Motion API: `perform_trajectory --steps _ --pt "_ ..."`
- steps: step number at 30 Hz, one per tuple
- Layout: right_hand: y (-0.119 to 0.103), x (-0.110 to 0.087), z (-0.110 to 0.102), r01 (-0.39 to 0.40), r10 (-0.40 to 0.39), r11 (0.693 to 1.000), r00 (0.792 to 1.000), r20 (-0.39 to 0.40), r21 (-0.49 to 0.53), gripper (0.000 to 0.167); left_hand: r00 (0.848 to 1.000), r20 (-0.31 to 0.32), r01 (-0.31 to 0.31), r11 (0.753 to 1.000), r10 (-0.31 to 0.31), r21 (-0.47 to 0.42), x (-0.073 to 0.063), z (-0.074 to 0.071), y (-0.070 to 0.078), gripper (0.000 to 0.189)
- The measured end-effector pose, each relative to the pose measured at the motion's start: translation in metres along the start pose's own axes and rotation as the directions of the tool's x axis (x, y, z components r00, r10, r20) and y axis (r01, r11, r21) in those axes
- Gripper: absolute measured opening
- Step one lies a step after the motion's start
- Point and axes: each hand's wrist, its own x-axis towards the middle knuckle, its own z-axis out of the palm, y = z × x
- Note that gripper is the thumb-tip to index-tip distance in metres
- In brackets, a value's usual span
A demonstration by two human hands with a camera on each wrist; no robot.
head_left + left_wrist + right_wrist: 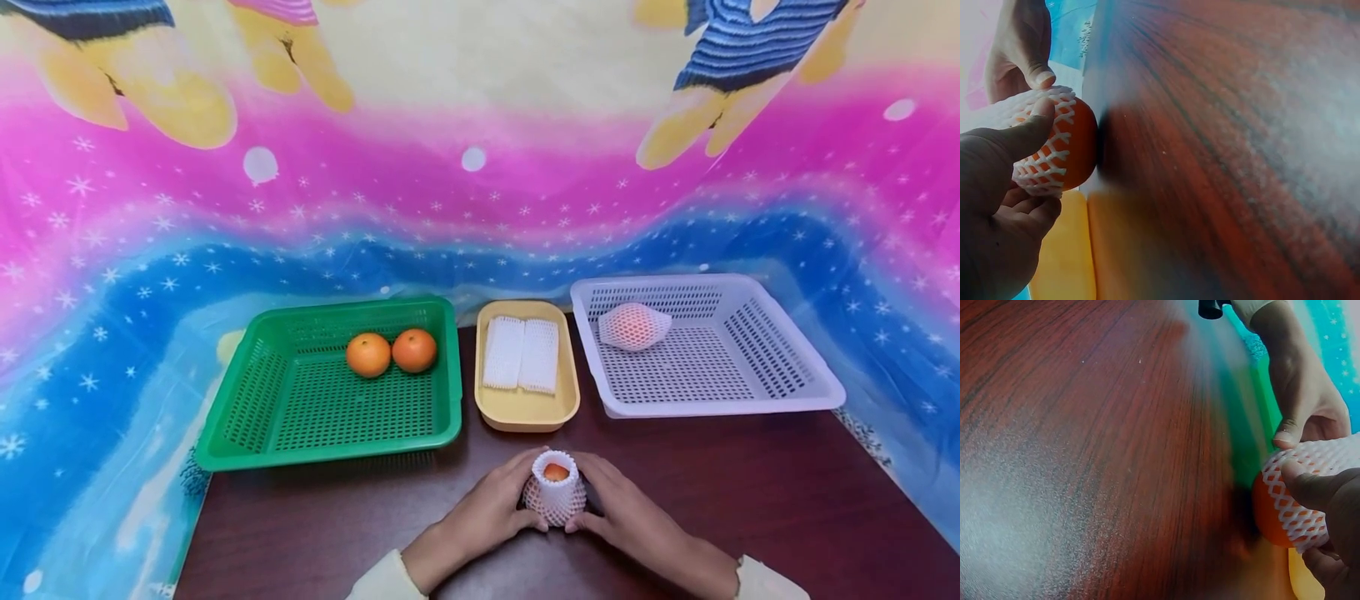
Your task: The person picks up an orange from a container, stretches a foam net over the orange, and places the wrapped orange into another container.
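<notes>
Near the front of the table, an orange (1085, 144) stands inside a white foam net sleeve (557, 500). Its bottom is bare in both wrist views, while the sleeve's open end points up, showing a bit of peel. My left hand (491, 504) grips the sleeved fruit from the left, thumb (1035, 128) on the net and fingers curled behind. From the other side my right hand (626, 508) grips it too, its thumb (1304, 484) pressing the netting near the lower edge.
A green basket (330, 454) at left holds two bare oranges (392, 352). Flat foam net sleeves (521, 354) lie in a yellow tray (527, 414) at the middle. At right, a pale purple basket (712, 408) contains one net-wrapped fruit (634, 326). A patterned cloth (480, 200) hangs behind.
</notes>
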Motion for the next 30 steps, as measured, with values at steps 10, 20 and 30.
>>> perform_trajectory --steps 10,20,30 --pt "-0.0032 0.0024 -0.0046 -0.023 0.024 0.999 0.999 0.034 -0.029 0.087 1.0 0.018 -0.01 0.998 0.009 0.056 -0.0016 -0.0026 0.0019 0.093" --pt "-0.0014 0.0033 -0.0054 0.123 -0.12 0.99 0.992 -0.044 0.074 0.077 0.999 0.018 -0.032 0.999 0.032 -0.021 -0.0021 -0.0059 0.0025 0.08" --pt "0.0029 0.0 0.0 0.095 -0.094 0.993 0.995 -0.017 0.067 0.087 0.999 0.02 -0.026 1.0 0.026 0.004 -0.0014 -0.0022 -0.001 0.087"
